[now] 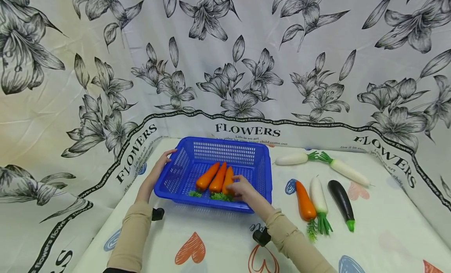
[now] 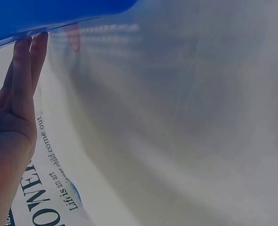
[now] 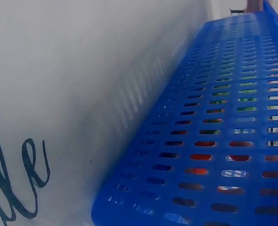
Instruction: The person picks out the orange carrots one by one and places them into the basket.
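In the head view, a blue plastic basket point(image 1: 225, 141) with slotted walls stands in front of me. My left hand point(image 1: 163, 159) grips its left rim; the left wrist view shows fingers point(image 2: 23, 75) reaching up to the rim. Three orange carrots lie side by side inside, green tops toward me: a left carrot point(image 1: 208, 177), a middle carrot point(image 1: 218, 178) and a right carrot point(image 1: 228, 179). My right hand point(image 1: 243, 188) reaches over the near rim and holds the right carrot near its leafy end. The right wrist view shows the slotted basket wall point(image 3: 214, 141), which hides that hand's fingers.
To the basket's right lie another carrot point(image 1: 305, 200), a white radish point(image 1: 318, 196) and a dark eggplant point(image 1: 341, 200). Farther back are two more white radishes, the left radish point(image 1: 292, 159) and the right radish point(image 1: 349, 172). A flowered curtain point(image 1: 246, 89) hangs behind the table.
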